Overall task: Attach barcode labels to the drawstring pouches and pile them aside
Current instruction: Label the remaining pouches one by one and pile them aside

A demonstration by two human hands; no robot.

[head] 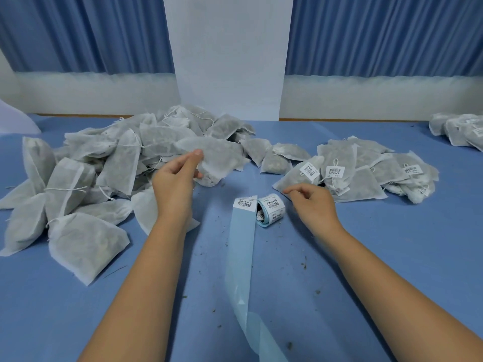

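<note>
This looks like a small packing workroom. A long tabletop (pixel 418 231) with a blue cover carries a big heap of plain white drawstring pouches (pixel 104 163) on the left. On the right is a pile of pouches with barcode labels (pixel 366 168), and one more labelled pile (pixel 460 129) lies at the far right edge. A roll of barcode labels (pixel 271 209) with its empty backing strip (pixel 241 252) lies between the heaps. Behind are blue curtains (pixel 86 35) and a plain white wall (pixel 230 56).

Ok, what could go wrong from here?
The left hand pinches the pouch by one end only; it may slip back into the unlabelled heap.
The loose backing strip trails from the label roll down the table; a stray sweep could drag the roll.
Crumbs might foul a label's glue.
</note>
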